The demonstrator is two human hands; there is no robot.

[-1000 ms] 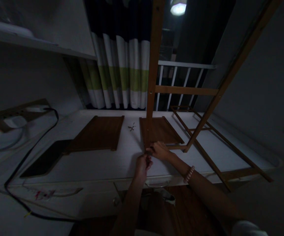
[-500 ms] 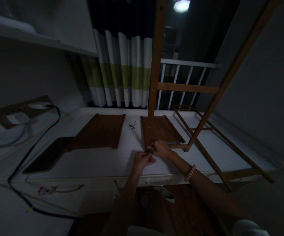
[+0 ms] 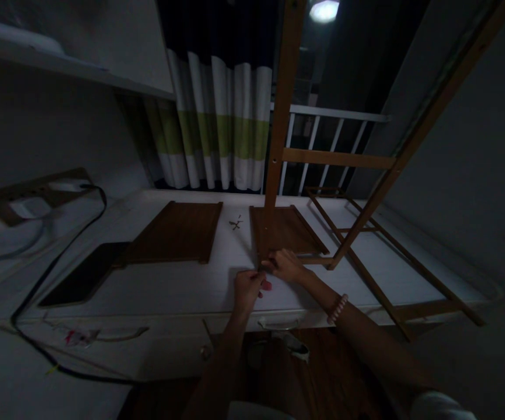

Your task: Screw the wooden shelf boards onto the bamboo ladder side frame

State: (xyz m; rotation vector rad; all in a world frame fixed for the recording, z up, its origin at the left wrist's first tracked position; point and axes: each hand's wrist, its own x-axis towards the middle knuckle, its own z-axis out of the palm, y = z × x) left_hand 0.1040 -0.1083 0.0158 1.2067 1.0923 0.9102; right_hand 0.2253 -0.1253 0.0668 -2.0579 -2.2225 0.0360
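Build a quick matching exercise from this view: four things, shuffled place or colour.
1. right hand
2. curtain
3. bead bracelet
4. small loose pieces

A. around the right forearm
B. lying on the white tabletop
C. at the base of the tall wooden frame
D. dark blue, white and green

Pairs: 1-C, 2-D, 3-A, 4-B

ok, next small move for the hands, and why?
Probably steady the upright frame with the right hand while the left hand works at its lower left corner: both hands meet there, and the frame rises well above them. Whether the left hand pinches anything is too dark to tell.
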